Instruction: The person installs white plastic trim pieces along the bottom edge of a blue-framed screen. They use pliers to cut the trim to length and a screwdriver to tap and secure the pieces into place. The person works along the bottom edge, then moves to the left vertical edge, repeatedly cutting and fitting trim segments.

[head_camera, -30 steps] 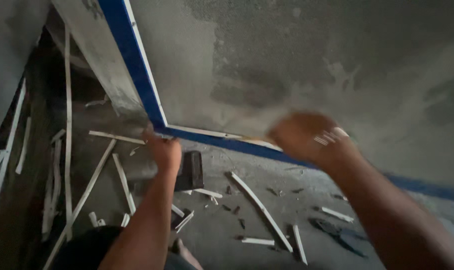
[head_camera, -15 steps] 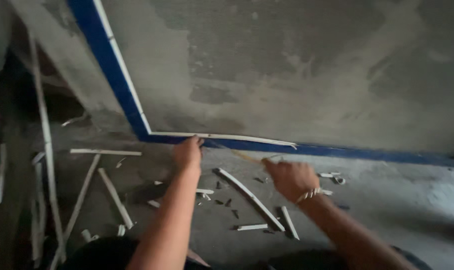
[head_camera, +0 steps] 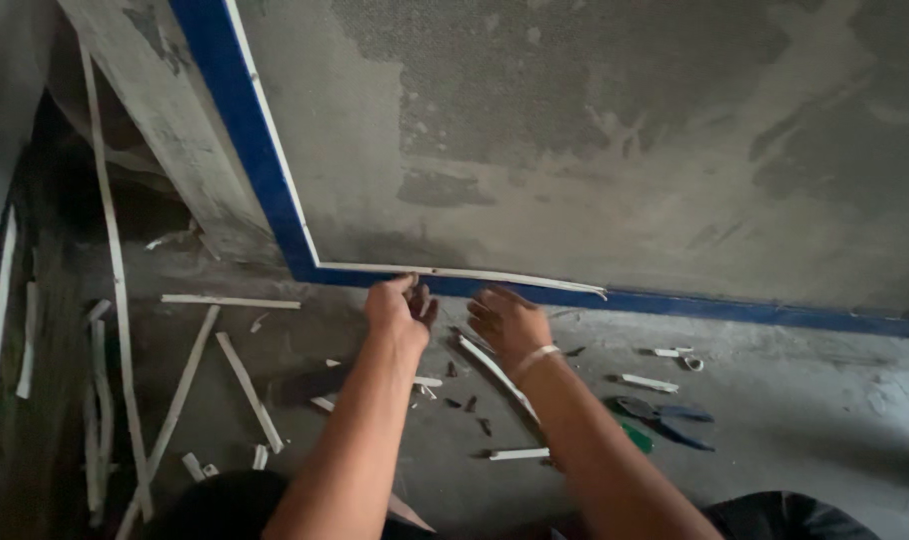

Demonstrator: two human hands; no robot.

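Left hand (head_camera: 400, 305) pinching white strip (head_camera: 465, 273) at wall's bottom edge, right hand (head_camera: 510, 322) loosely open beside; likely snapping if bent sharply.

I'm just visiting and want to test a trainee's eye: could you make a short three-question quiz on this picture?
1. True or false: the left hand touches the thin white strip along the blue border band.
2. Which wrist wears a pale band?
3. The loose white strip pieces lie: A on the grey floor, B on a shelf.

Key: 1 true; 2 right hand; 3 A.
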